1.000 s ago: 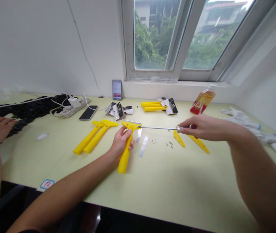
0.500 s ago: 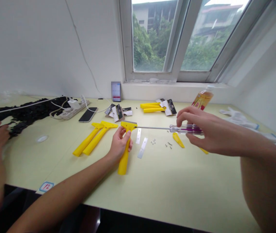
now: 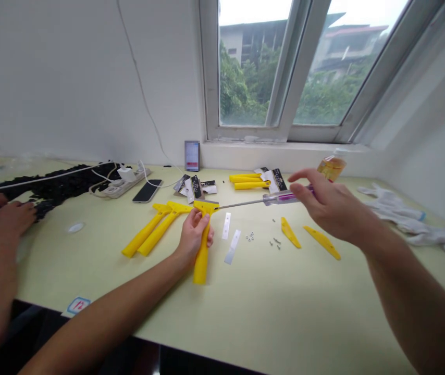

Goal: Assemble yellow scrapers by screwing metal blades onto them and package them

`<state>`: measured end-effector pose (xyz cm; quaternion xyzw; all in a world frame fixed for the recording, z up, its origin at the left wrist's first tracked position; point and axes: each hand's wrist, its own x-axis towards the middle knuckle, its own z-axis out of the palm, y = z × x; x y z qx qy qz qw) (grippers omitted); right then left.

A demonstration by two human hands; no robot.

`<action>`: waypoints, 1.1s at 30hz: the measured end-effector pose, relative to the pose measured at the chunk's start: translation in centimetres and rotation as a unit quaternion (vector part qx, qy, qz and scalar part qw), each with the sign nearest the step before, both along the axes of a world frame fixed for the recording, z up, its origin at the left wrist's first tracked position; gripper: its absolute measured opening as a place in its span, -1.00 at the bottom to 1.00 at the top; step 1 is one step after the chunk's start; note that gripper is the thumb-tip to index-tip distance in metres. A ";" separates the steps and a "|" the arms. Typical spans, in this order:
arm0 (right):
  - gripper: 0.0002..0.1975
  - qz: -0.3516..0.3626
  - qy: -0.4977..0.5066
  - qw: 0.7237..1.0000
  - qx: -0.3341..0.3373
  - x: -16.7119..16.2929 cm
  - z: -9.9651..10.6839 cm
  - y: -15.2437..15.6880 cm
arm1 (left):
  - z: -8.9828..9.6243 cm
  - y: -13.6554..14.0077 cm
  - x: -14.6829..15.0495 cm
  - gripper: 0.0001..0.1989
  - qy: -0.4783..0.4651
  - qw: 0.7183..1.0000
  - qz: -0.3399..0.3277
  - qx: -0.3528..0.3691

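My left hand (image 3: 196, 232) is closed around the neck of a yellow scraper (image 3: 201, 260), its head up and a thin blade along the top edge. In my right hand (image 3: 322, 203) is a screwdriver (image 3: 281, 198) with a clear and purple handle, its tip against the right side of the scraper's head. To the right of the scraper lie two flat metal blades (image 3: 232, 247), several nuts (image 3: 249, 237), several screws (image 3: 276, 241) and two yellow plastic pieces (image 3: 321, 242). Two more yellow scrapers (image 3: 160, 232) rest to the left.
Behind are card packages (image 3: 195, 188), packaged yellow handles (image 3: 249, 181), an upright phone (image 3: 192, 155) and a bottle (image 3: 332, 165). White gloves (image 3: 394, 208) lie right. Left are a flat phone (image 3: 147, 191), a power strip (image 3: 124, 183), black pieces (image 3: 62, 190) and another person's hands (image 3: 9, 219).
My right hand's fingers have shifted on the screwdriver handle, and the handle end now tilts higher. My left hand keeps its hold on the scraper. The view has shifted slightly.
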<state>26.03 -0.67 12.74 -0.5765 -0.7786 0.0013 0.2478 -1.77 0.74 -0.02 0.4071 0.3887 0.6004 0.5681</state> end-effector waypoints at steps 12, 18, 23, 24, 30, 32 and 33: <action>-0.48 0.105 0.124 0.987 -0.008 0.1 -0.6 1.0 | 0.1 -0.2 0.1 -0.71 0.032 0.999 0.020 0.006; -0.56 0.030 0.106 0.993 0.043 0.4 -0.4 0.7 | 0.1 -0.8 0.5 -0.72 0.056 0.997 0.027 0.038; -0.59 0.056 0.120 0.990 0.039 0.4 -0.2 0.3 | 0.1 -0.8 0.5 -0.74 0.073 0.995 0.040 0.051; -0.60 0.031 0.115 0.992 0.037 0.3 -0.2 0.3 | 0.0 -0.8 0.5 -0.74 0.074 0.995 0.040 0.051; -0.48 0.125 0.094 0.988 -0.006 0.1 0.1 -0.2 | -0.3 -0.4 0.4 -0.74 0.074 0.995 0.046 0.055; -0.53 0.031 0.081 0.996 0.008 0.0 0.2 -0.2 | -0.3 -0.3 0.4 -0.73 0.070 0.995 0.044 0.063; -0.53 0.000 0.068 0.998 0.014 -0.1 0.3 -0.2 | -0.2 -0.3 0.4 -0.72 0.067 0.995 0.042 0.063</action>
